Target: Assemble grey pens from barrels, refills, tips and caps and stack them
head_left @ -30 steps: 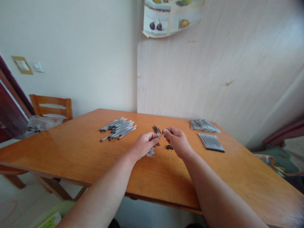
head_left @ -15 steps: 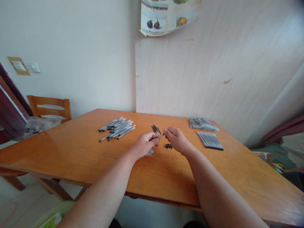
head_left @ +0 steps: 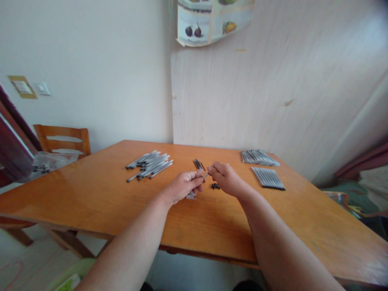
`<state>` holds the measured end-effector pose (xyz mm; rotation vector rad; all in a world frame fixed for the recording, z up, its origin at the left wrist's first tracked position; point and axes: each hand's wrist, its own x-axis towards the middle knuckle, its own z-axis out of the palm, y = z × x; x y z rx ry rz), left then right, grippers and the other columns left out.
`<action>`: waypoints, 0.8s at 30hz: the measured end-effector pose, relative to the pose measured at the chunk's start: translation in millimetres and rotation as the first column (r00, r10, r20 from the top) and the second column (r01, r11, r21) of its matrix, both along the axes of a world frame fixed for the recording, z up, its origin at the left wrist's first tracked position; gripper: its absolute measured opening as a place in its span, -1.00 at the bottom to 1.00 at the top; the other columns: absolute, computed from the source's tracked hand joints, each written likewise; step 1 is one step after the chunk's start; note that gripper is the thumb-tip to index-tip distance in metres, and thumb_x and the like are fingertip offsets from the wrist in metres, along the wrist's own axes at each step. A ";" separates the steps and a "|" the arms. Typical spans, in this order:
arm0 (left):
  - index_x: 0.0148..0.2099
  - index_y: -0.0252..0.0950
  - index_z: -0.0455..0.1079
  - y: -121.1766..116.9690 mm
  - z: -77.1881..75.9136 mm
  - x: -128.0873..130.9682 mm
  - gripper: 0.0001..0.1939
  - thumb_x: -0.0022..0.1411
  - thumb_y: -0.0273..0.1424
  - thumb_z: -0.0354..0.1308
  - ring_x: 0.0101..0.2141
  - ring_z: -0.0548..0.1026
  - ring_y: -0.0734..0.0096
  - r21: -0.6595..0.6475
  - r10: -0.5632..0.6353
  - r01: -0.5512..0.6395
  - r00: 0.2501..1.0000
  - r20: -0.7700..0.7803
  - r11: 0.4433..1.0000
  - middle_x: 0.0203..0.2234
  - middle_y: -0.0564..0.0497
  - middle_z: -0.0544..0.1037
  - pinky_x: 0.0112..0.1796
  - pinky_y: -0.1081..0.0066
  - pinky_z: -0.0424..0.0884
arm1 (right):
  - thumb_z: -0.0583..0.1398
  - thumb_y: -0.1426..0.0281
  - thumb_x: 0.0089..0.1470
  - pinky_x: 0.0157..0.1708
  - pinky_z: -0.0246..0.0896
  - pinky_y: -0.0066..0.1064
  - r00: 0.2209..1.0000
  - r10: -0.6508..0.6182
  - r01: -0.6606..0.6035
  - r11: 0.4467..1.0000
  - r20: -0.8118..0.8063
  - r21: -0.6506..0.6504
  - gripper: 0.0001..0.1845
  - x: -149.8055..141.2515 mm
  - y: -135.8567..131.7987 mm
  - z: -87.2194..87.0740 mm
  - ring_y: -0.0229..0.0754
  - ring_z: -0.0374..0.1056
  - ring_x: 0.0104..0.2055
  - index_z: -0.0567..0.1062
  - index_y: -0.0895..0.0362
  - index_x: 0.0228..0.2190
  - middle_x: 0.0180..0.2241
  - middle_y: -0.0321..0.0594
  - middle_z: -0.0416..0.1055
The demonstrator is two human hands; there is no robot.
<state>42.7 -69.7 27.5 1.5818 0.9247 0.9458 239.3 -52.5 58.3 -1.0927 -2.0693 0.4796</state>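
Above the middle of the table, my left hand is closed on a pale, translucent pen barrel that slants up to the right. The fingers of my right hand pinch its upper end; whatever small part is inside that pinch is hidden. Behind the hands lie several dark pen refills. A few black caps rest just below my right hand. Partly covered by my left hand, several clear pieces sit on the table.
A loose heap of grey pens with black ends lies on the left. To the right is an even row of pens, with a packed bundle of pens behind it. A wooden chair holding a plastic bag stands left of the table.
My right hand's fingers have closed further over the barrel's end, and both hands stay together. The view has shifted slightly; the pen groups lie as before.
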 end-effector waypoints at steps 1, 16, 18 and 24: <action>-0.23 -0.34 0.43 -0.1 0.4 -0.5 -0.62 0.19 -0.08 0.18 -0.55 0.36 0.57 -0.022 -0.006 0.006 1.000 0.010 1.000 -0.50 0.00 0.51 -0.49 0.53 0.22 | 0.02 0.18 0.22 -0.49 -0.03 -0.44 1.000 0.001 -0.001 1.000 -0.004 0.001 -0.64 0.1 -0.7 0.6 -0.28 0.13 -0.52 0.27 0.09 -0.54 -0.58 -0.32 0.25; -0.18 -0.38 0.44 0.2 0.9 -2.2 -0.54 0.19 -0.03 0.18 -0.58 0.36 0.58 -0.151 -0.039 0.057 0.991 0.125 0.987 -0.51 -0.04 0.53 -0.53 0.54 0.18 | 0.11 0.22 0.13 -0.51 0.12 -0.45 0.961 0.035 -0.085 0.981 -0.273 -0.172 -0.78 5.5 -4.2 6.7 -0.28 0.25 -0.51 0.41 0.12 -0.36 -0.50 -0.26 0.38; -0.18 -0.37 0.44 0.3 1.2 -2.0 -0.56 0.19 -0.05 0.18 -0.58 0.36 0.59 -0.150 -0.034 0.053 0.991 0.129 0.987 -0.50 -0.03 0.52 -0.53 0.55 0.19 | 0.11 0.21 0.12 -0.53 0.11 -0.45 0.937 0.033 -0.108 0.974 -0.348 -0.199 -0.76 6.2 -2.6 6.2 -0.30 0.21 -0.53 0.41 0.13 -0.34 -0.50 -0.26 0.38; -0.20 -0.36 0.42 1.1 2.1 -3.2 -0.61 0.16 -0.10 0.22 -0.59 0.35 0.60 -0.149 0.020 0.009 0.982 0.189 0.989 -0.49 -0.02 0.52 -0.54 0.56 0.20 | 0.18 0.28 0.01 -0.55 0.07 -0.47 0.896 -0.055 -0.070 0.962 -0.440 -0.264 -0.80 16.5 9.3 -0.5 -0.33 0.18 -0.56 0.44 0.15 -0.34 -0.54 -0.31 0.35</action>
